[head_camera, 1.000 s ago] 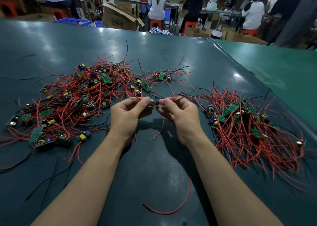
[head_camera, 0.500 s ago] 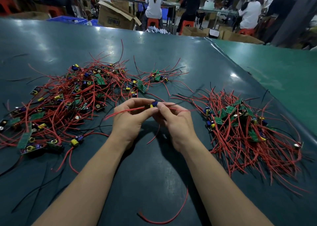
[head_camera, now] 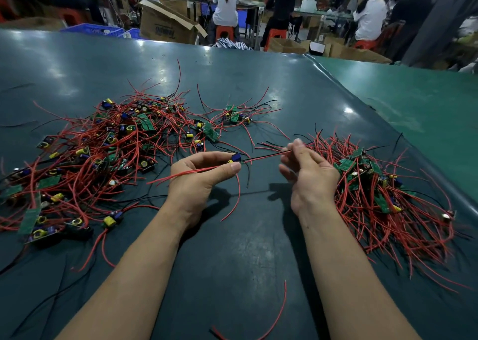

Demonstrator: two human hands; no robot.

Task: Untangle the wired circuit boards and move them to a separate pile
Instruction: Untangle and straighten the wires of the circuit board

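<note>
- A small circuit board (head_camera: 234,158) is pinched by the left hand (head_camera: 201,178), between the tangled pile (head_camera: 103,156) and the sorted pile (head_camera: 388,192).
- Its wires (head_camera: 266,157) are pinched by the right hand (head_camera: 307,174), remaining fingers loosely spread.

One small circuit board (head_camera: 234,158) with red and black wires is held up between a tangled heap (head_camera: 103,153) on the left and a sorted pile (head_camera: 382,189) on the right.
</note>
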